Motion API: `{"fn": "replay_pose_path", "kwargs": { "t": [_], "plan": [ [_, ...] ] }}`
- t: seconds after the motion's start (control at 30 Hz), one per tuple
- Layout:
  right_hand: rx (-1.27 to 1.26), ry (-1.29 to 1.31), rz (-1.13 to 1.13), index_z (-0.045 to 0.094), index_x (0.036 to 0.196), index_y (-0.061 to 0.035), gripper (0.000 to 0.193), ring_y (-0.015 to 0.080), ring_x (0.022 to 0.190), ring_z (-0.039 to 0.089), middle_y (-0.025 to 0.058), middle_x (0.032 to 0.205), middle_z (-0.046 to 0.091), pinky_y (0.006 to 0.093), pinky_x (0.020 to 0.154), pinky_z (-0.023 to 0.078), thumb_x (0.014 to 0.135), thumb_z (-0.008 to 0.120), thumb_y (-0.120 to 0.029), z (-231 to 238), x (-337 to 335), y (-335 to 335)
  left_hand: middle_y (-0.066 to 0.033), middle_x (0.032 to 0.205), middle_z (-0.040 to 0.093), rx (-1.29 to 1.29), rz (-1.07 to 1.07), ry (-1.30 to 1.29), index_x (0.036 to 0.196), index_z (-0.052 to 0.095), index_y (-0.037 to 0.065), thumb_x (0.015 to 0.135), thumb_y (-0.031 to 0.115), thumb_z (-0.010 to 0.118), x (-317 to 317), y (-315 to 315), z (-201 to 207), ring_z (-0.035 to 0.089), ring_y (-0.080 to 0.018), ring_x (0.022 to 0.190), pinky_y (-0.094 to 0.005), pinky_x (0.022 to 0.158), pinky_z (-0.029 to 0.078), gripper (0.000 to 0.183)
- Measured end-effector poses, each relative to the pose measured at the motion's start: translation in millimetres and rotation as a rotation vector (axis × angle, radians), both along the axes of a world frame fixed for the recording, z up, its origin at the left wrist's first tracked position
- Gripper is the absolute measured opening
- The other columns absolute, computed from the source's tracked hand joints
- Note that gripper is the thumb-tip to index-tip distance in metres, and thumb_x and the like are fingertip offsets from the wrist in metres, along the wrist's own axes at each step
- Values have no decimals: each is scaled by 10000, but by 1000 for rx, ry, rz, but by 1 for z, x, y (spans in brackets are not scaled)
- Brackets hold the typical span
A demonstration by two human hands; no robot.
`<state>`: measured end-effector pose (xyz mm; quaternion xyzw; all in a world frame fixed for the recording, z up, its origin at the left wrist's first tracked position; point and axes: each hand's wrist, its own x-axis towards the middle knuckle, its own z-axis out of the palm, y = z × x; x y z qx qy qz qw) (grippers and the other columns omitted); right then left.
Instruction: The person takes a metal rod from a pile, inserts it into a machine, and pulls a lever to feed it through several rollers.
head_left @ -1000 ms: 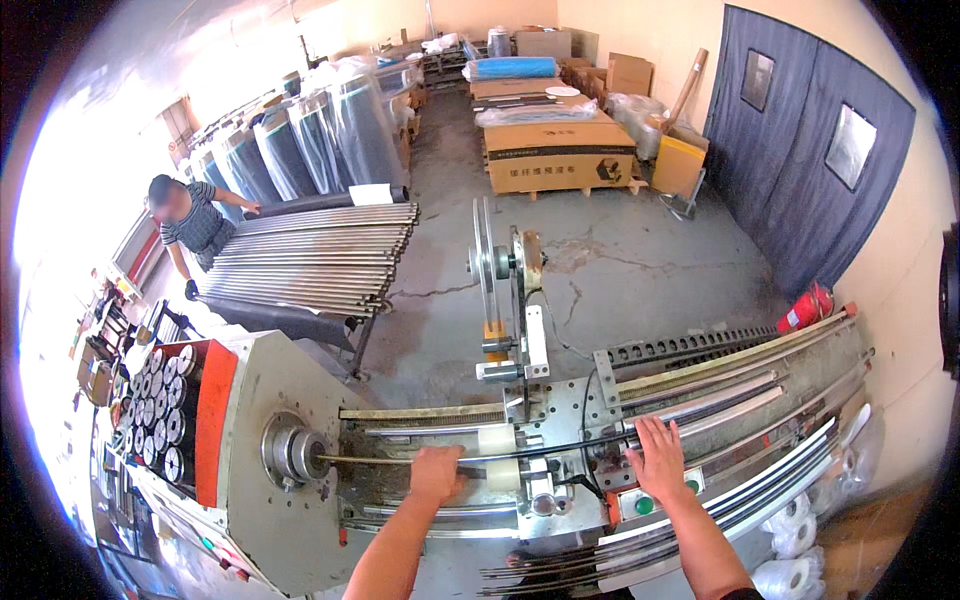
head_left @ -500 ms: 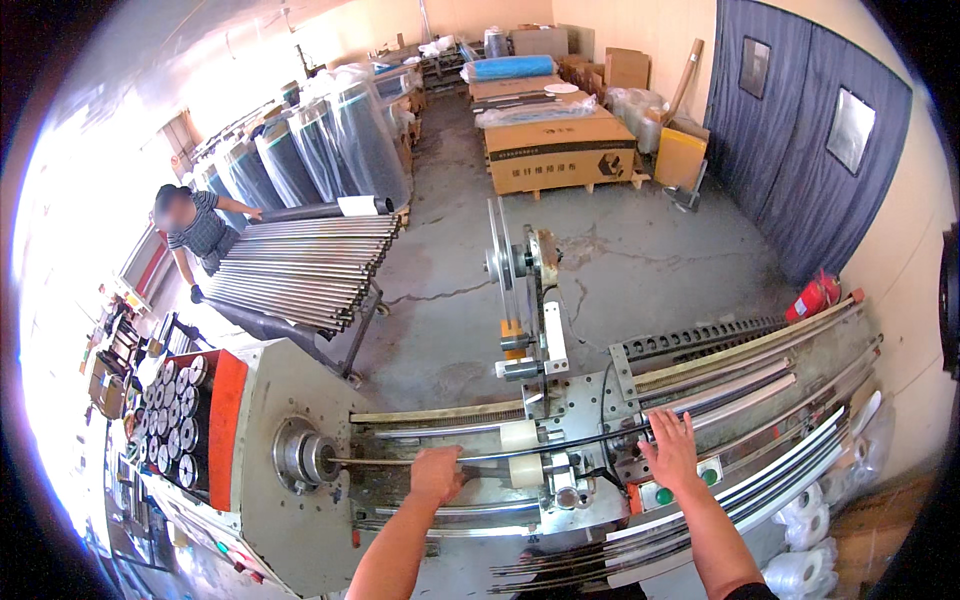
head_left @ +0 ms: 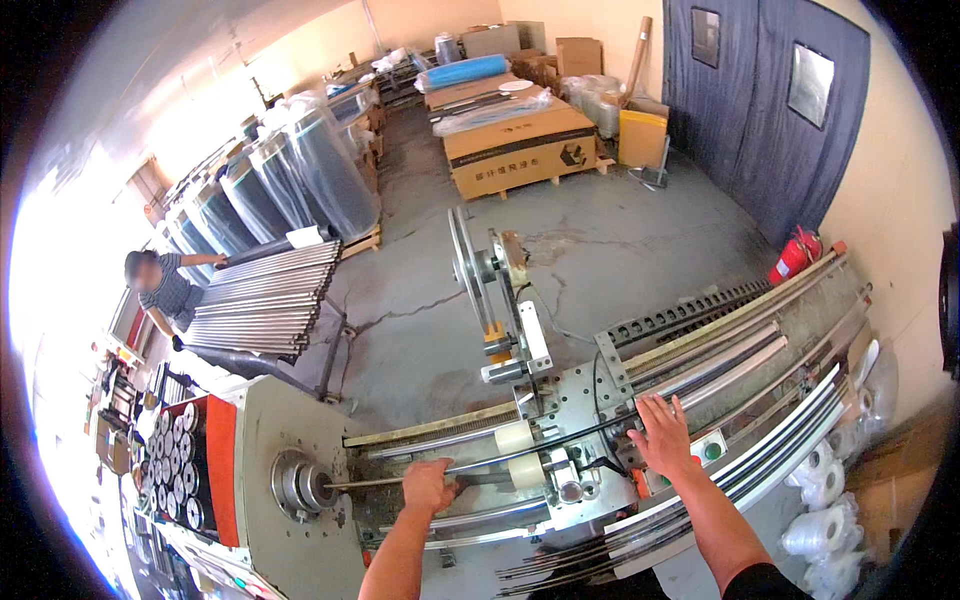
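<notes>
Rod and hand are the pairing that matters: your left hand (head_left: 430, 487) is closed around the thin metal rod (head_left: 385, 482) in the lower middle of the frame, fingers wrapped over it from above. The rod's long axis runs nearly level, leftward from your grip into the round chuck (head_left: 298, 487) on the grey machine housing (head_left: 265, 440) at lower left, and rightward under the two pale rollers (head_left: 520, 452) toward the carriage (head_left: 580, 420). Your grip sits between chuck and rollers, nearer the chuck, so this is the hand on the rod; its forearm rises almost straight up from the bottom edge with the wrist bent slightly forward. Your right hand (head_left: 660, 437) lies further right and a little higher in the frame, open, palm down, fingers spread flat on the carriage plate just beside the green and red buttons (head_left: 700, 452), holding nothing; that forearm comes in slanted from the lower right. Long curved rails (head_left: 760, 350) sweep off to the upper right beyond it. Far at the left edge another person (head_left: 165, 290) stands beside a stack of metal tubes (head_left: 265, 300), well apart from your hands.
</notes>
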<state>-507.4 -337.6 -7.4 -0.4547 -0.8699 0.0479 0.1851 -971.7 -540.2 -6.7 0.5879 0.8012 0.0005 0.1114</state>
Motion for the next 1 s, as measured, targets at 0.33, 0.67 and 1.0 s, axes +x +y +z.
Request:
{"fn": "replay_pose_path", "kwargs": {
  "t": [0.33,0.67,1.0],
  "plan": [
    [-52,-34,-36,548,1547,-49,644,327,1559,448,154,1609,563,576,1344,162,1036,679,-418,-4,-18,-13,-107,1157,788,-23,-76,6,1317,706,182,809,344,894,46,35,-9,731,-366,1108,-497,1008,553,565],
    [-34,-13,-26,570,1532,-33,654,327,1560,452,160,1586,586,594,1339,151,1023,695,-423,-11,-43,-29,-170,1211,774,-25,-113,-45,1364,685,180,823,360,890,41,33,-4,723,-381,1156,-519,1020,552,606],
    [-49,-29,-29,573,1531,-28,656,326,1556,460,162,1583,591,604,1336,133,1029,691,-433,-3,-64,-41,-135,1231,791,-41,33,7,1339,740,206,832,405,860,-49,-22,-4,732,-380,1161,-507,1016,573,558]
  ]
}}
